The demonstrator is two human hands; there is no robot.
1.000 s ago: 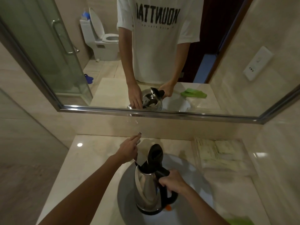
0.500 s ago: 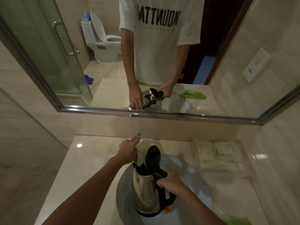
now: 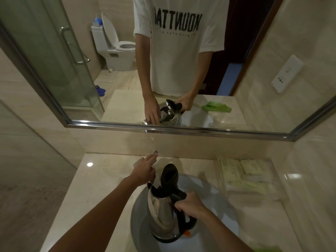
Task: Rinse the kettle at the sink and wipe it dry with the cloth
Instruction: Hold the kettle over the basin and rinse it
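A stainless steel kettle (image 3: 161,215) with a black handle and its black lid flipped up hangs upright over the white sink basin (image 3: 220,202). My right hand (image 3: 190,204) is closed round the kettle's handle. My left hand (image 3: 145,171) reaches forward and lies on the chrome tap lever, fingers stretched toward the spout tip (image 3: 156,152). No water stream shows. The kettle's spout points toward the tap. A strip of the green cloth (image 3: 267,249) peeks in at the bottom right edge of the counter; the mirror shows it beside the basin.
A clear tray of wrapped packets (image 3: 245,177) sits on the beige counter (image 3: 101,179) right of the basin. The mirror's metal frame (image 3: 181,129) runs just behind the tap. Walls close in on both sides.
The kettle has drifted slightly left and nearer the tap in my right hand. My left hand has stayed on the tap lever.
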